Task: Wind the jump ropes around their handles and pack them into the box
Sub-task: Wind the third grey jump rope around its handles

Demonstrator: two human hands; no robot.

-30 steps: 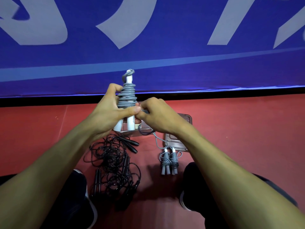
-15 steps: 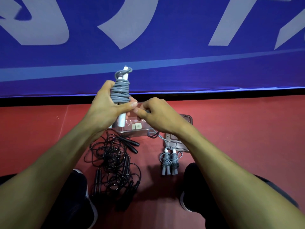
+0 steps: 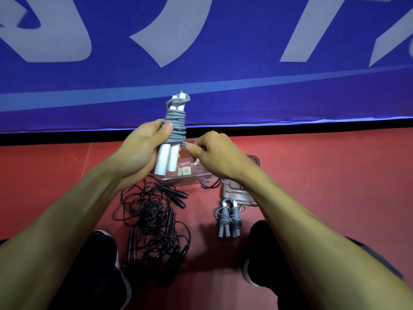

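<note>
My left hand [image 3: 143,151] grips a pair of white handles [image 3: 168,158] held upright, with grey rope [image 3: 176,126] coiled around their upper half. My right hand [image 3: 214,154] pinches the loose end of that grey rope just right of the handles; a slack loop [image 3: 209,183] hangs below it. A clear plastic box [image 3: 190,176] sits on the red floor behind my hands. Two wound grey jump ropes [image 3: 229,219] lie side by side on the floor at the right. A tangle of black jump ropes [image 3: 154,217] lies at the left.
The box's clear lid [image 3: 242,190] lies on the floor right of the box. A blue banner [image 3: 201,52] stands along the back edge of the red floor. My dark shoes [image 3: 107,271] flank the ropes near the bottom.
The handles have tilted so both white ends show below my left hand. My right hand has moved slightly right and away from the handles, drawing the rope end out; more rope is wound on.
</note>
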